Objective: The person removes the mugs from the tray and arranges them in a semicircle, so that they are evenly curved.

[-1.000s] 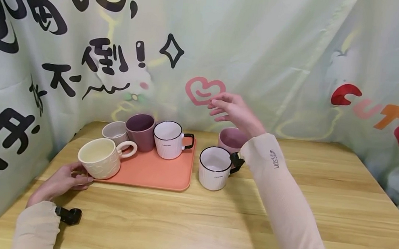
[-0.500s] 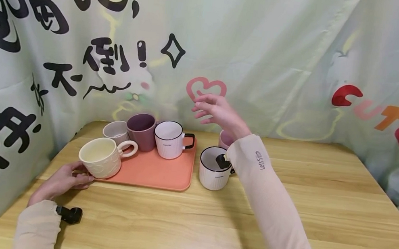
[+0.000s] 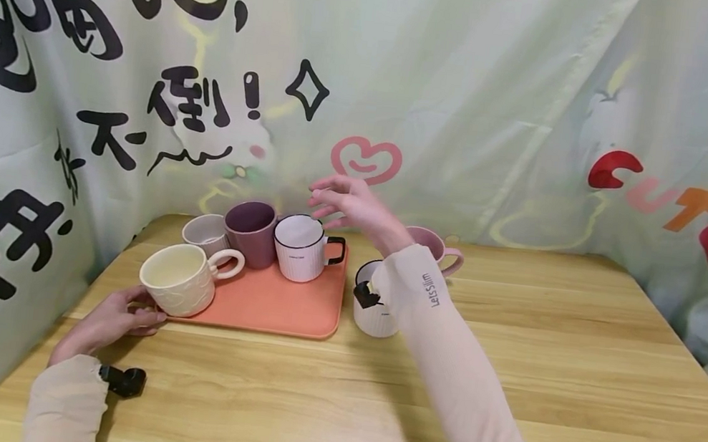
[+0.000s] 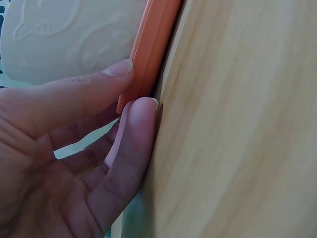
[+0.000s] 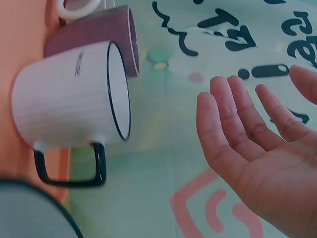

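Observation:
My left hand (image 3: 113,318) pinches the front left corner of the orange tray (image 3: 274,306); in the left wrist view the thumb (image 4: 119,69) lies on its rim and the fingers sit below. Just behind that corner stands a cream mug (image 3: 176,278) with a round handle. My right hand (image 3: 355,207) is in the air with loosely spread fingers, holding nothing, up and right of a white ribbed mug (image 3: 300,255) with black rim and handle. That mug stands at the tray's back right; the right wrist view shows a gap between the fingers and its rim.
A dark purple mug (image 3: 248,239) and a pale greyish cup (image 3: 205,234) share the tray. Right of it, on the wooden table (image 3: 282,408), stand another white black-rimmed mug (image 3: 370,316), partly behind the right sleeve, and a pink mug (image 3: 430,240). A printed curtain (image 3: 470,103) hangs behind.
My right hand has moved left and slightly down, from above the pink mug toward the white mug on the tray. The left hand and all the mugs stay where they were.

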The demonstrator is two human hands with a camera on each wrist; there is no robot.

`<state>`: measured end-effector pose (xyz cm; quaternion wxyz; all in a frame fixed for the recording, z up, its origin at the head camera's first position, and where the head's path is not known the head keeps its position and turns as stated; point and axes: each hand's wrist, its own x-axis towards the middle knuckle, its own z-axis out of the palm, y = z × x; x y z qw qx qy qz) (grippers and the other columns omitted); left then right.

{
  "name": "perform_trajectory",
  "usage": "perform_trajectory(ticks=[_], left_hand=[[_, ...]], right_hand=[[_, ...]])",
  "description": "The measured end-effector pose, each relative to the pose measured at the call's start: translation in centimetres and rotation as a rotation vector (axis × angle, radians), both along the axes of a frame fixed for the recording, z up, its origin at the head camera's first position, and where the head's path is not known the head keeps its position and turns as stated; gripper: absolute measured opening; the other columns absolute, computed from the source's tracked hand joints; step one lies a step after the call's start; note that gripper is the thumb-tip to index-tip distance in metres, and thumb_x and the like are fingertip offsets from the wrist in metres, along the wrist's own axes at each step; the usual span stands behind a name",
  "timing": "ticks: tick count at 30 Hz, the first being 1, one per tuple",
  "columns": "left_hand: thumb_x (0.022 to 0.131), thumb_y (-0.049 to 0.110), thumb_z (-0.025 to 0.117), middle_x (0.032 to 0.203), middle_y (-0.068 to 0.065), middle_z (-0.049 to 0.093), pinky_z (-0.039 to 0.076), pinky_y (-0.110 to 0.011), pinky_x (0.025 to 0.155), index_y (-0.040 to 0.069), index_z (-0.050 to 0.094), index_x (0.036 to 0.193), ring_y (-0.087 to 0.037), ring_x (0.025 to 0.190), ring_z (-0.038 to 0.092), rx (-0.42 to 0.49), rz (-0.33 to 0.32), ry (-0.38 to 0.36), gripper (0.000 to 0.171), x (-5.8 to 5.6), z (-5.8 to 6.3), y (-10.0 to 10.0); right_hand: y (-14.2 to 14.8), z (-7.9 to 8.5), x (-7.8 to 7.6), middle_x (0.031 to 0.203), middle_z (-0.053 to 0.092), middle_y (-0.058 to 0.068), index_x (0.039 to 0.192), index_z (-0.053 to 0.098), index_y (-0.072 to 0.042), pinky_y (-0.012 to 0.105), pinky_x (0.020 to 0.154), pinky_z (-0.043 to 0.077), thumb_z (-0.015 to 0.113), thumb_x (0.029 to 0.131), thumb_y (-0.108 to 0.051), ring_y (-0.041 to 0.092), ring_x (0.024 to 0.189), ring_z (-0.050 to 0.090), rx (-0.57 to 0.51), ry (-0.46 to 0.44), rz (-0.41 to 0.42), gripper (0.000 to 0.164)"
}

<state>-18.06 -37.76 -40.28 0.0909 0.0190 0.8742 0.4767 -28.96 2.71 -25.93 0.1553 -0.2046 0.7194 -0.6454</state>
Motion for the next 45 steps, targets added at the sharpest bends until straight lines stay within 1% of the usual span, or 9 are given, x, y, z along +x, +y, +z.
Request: perform_trajectory(ticks=[5, 9, 13, 21, 24, 27, 32, 39, 45], left_hand=[[0.097, 0.0, 0.066, 0.114, -0.024, 0.059, 0.061, -0.027, 0.074, -0.023, 0.041, 0.131, -0.008, 0.085, 0.063, 0.018, -0.006, 0.004, 0.048, -0.1, -0.2, 0.0], [0.096, 0.0, 0.066, 0.113, -0.023, 0.059, 0.061, -0.027, 0.074, -0.022, 0.042, 0.131, -0.008, 0.085, 0.063, 0.018, 0.0, 0.007, 0.047, -0.2, -0.2, 0.0], [0.096, 0.0, 0.067, 0.112, -0.023, 0.059, 0.061, -0.027, 0.073, -0.022, 0.042, 0.13, -0.009, 0.084, 0.063, 0.018, 0.007, 0.006, 0.048, -0.1, -0.2, -0.1], [0.096, -0.001, 0.066, 0.114, -0.025, 0.058, 0.061, -0.027, 0.075, -0.022, 0.04, 0.132, -0.009, 0.085, 0.063, 0.033, 0.017, -0.016, 0.049, -0.1, 0.1, 0.1], [0.097, -0.001, 0.066, 0.115, -0.026, 0.056, 0.061, -0.027, 0.075, -0.023, 0.039, 0.132, -0.01, 0.085, 0.063, 0.033, 0.02, -0.023, 0.05, -0.1, 0.2, 0.1], [0.097, 0.0, 0.067, 0.115, -0.026, 0.056, 0.061, -0.027, 0.075, -0.022, 0.039, 0.132, -0.011, 0.085, 0.062, 0.03, 0.024, -0.029, 0.05, -0.1, 0.3, 0.1], [0.097, 0.0, 0.066, 0.117, -0.027, 0.056, 0.061, -0.027, 0.075, -0.022, 0.038, 0.133, -0.009, 0.085, 0.063, 0.032, 0.021, -0.032, 0.051, 0.0, 0.2, 0.1], [0.097, 0.0, 0.066, 0.115, -0.026, 0.057, 0.061, -0.027, 0.075, -0.022, 0.039, 0.132, -0.009, 0.085, 0.063, 0.032, 0.023, -0.022, 0.05, 0.2, 0.1, 0.0], [0.096, 0.0, 0.066, 0.114, -0.024, 0.058, 0.061, -0.028, 0.075, -0.022, 0.04, 0.132, -0.009, 0.085, 0.063, 0.043, 0.016, -0.014, 0.049, 0.1, 0.1, 0.0]], right_hand=[[-1.2, -0.6, 0.5, 0.124, 0.064, 0.02, 0.131, 0.057, 0.001, 0.039, 0.086, 0.058, 0.055, 0.105, -0.013, 0.033, 0.105, 0.065, -0.009, -0.023, 0.032, 0.03], [-2.0, -1.0, 0.7, 0.125, 0.064, 0.024, 0.129, 0.058, 0.001, 0.042, 0.087, 0.058, 0.055, 0.105, -0.013, 0.03, 0.103, 0.066, -0.005, -0.017, 0.056, 0.028], [-2.9, -1.6, 0.8, 0.123, 0.065, 0.021, 0.129, 0.059, 0.0, 0.045, 0.09, 0.058, 0.055, 0.105, -0.014, 0.032, 0.105, 0.066, 0.008, -0.021, 0.08, 0.028], [-4.3, -2.8, 1.0, 0.12, 0.066, 0.02, 0.132, 0.057, 0.004, 0.04, 0.084, 0.06, 0.054, 0.106, -0.012, 0.035, 0.107, 0.066, 0.005, -0.031, 0.12, 0.031], [-4.9, -3.3, 1.2, 0.118, 0.067, 0.018, 0.13, 0.059, 0.002, 0.04, 0.085, 0.059, 0.054, 0.105, -0.012, 0.032, 0.104, 0.068, 0.007, -0.048, 0.127, 0.028], [-5.4, -3.8, 1.4, 0.119, 0.067, 0.017, 0.131, 0.057, 0.003, 0.044, 0.091, 0.057, 0.053, 0.106, -0.011, 0.029, 0.104, 0.068, 0.026, -0.054, 0.143, 0.029], [-6.2, -4.4, 1.6, 0.123, 0.066, 0.02, 0.135, 0.055, 0.006, 0.05, 0.096, 0.054, 0.052, 0.106, -0.01, 0.031, 0.107, 0.067, 0.063, -0.055, 0.163, 0.033], [-7.5, -5.1, 1.8, 0.128, 0.063, 0.021, 0.136, 0.052, 0.006, 0.043, 0.09, 0.055, 0.053, 0.106, -0.01, 0.036, 0.111, 0.065, 0.067, -0.087, 0.197, 0.034], [-8.2, -5.7, 1.9, 0.132, 0.058, 0.024, 0.138, 0.049, 0.008, 0.03, 0.073, 0.053, 0.05, 0.107, -0.007, 0.035, 0.106, 0.063, 0.019, -0.155, 0.212, 0.035]])
